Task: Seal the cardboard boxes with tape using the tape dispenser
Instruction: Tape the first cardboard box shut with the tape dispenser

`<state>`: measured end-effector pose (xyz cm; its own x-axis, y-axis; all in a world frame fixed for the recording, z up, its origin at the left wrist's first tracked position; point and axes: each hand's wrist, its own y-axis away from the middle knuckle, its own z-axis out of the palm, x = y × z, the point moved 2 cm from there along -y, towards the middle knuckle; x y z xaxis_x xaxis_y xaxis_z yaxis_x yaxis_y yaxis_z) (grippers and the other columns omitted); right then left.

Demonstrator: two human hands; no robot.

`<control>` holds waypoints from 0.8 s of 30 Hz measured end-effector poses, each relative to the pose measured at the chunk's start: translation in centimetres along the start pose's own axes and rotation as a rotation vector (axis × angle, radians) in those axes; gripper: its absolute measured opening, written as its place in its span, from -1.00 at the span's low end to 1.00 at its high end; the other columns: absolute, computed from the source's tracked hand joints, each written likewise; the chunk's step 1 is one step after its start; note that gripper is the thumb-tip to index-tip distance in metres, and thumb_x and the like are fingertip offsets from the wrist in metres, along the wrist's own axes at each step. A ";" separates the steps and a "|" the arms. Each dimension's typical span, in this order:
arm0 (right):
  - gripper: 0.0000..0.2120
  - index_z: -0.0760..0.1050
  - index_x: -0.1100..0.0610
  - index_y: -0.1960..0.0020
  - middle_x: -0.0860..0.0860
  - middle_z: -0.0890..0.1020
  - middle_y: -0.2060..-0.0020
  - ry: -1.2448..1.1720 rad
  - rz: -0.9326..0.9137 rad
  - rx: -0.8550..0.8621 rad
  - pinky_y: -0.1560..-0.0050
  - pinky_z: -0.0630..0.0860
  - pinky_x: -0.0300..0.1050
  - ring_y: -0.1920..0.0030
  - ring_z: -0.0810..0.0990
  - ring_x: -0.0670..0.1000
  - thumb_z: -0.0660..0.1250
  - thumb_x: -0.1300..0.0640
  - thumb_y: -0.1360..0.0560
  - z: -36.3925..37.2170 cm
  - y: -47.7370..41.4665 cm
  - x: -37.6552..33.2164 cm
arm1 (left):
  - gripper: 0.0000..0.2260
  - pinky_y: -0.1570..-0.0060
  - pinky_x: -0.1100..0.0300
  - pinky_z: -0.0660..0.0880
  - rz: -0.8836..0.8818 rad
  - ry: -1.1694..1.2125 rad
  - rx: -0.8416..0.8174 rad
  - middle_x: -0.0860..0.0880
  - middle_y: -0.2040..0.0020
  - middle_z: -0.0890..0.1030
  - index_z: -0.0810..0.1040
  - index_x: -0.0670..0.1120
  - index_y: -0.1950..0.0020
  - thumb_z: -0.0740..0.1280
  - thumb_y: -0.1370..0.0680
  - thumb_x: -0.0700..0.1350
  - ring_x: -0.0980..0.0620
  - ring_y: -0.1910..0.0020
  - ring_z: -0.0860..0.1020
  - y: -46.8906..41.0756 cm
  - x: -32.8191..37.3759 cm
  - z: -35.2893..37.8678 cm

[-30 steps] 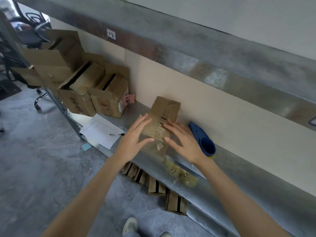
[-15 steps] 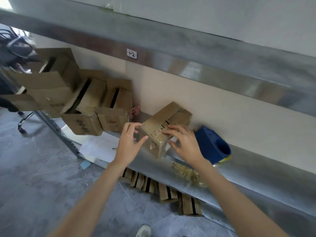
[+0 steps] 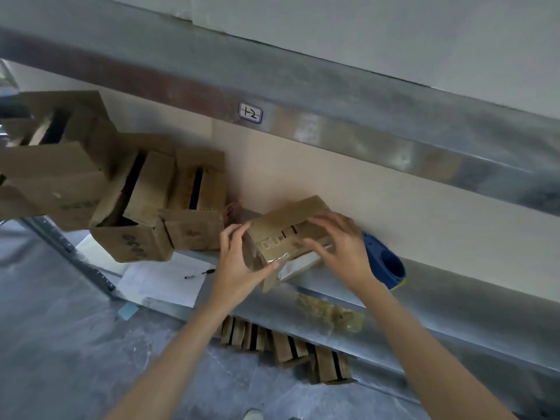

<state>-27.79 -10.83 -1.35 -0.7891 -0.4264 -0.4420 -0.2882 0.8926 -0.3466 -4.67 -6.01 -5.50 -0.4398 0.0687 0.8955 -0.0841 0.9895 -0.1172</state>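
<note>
A small brown cardboard box (image 3: pixel 283 227) sits tilted on the metal shelf (image 3: pixel 454 298), its top flaps closed and clear tape shining along its near edge. My left hand (image 3: pixel 239 262) grips its left near corner, thumb along the front edge and fingers on the left side. On its right top lies my right hand (image 3: pixel 339 241), fingers curled over the flap. The blue tape dispenser (image 3: pixel 386 263) lies on the shelf just right of my right hand, untouched.
Several open cardboard boxes (image 3: pixel 130 204) are piled at the shelf's left end. A paper sheet (image 3: pixel 160 283) with a pen (image 3: pixel 200 273) lies beside them. A crumpled wad of tape (image 3: pixel 330 313) sits at the shelf's front edge. Flattened boxes (image 3: pixel 288 348) stand on the floor below.
The box was turned and tipped so its long top faces me. Both hands shifted from flat on its sides to gripping its corners. The view moved closer.
</note>
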 end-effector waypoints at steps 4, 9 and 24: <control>-0.63 0.48 0.01 -0.36 -0.08 0.38 -0.43 -0.028 0.171 -0.005 -0.38 0.36 -0.02 -0.44 0.29 -0.01 0.30 -0.07 -0.60 -0.9 -0.3 2.7 | -0.20 -0.37 -0.08 0.42 0.019 0.037 -0.143 0.29 -0.41 0.17 0.21 0.16 -0.51 0.58 -0.38 0.06 0.27 -0.39 0.28 -0.6 -0.9 -1.0; -0.61 0.40 0.05 -0.43 -0.04 0.25 -0.52 -0.180 0.308 -0.109 -0.37 0.22 -0.26 -0.47 0.27 -0.03 0.28 0.06 -0.62 -0.1 0.6 3.1 | -0.22 -0.47 -0.06 0.29 -0.054 0.128 -0.266 0.38 -0.41 0.22 0.13 0.32 -0.50 0.52 -0.47 -0.07 0.29 -0.40 0.24 -1.6 -0.9 -1.1; -0.61 0.39 0.09 -0.25 -0.02 0.22 -0.37 -0.185 0.359 0.132 -0.32 0.40 -0.04 -0.41 0.31 0.08 0.24 -0.11 -0.53 2.0 0.5 2.8 | -0.37 0.02 -0.01 0.59 0.147 -0.359 0.123 -0.17 -0.42 0.34 0.38 -0.25 -0.40 0.40 -0.51 0.14 -0.10 -0.36 0.36 -6.2 2.9 4.1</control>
<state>-29.06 -11.90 -4.42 -0.7128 -0.1212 -0.6908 0.0687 0.9682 -0.2407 -9.07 -12.48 -3.90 -0.7378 0.1383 0.6607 -0.0937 0.9483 -0.3032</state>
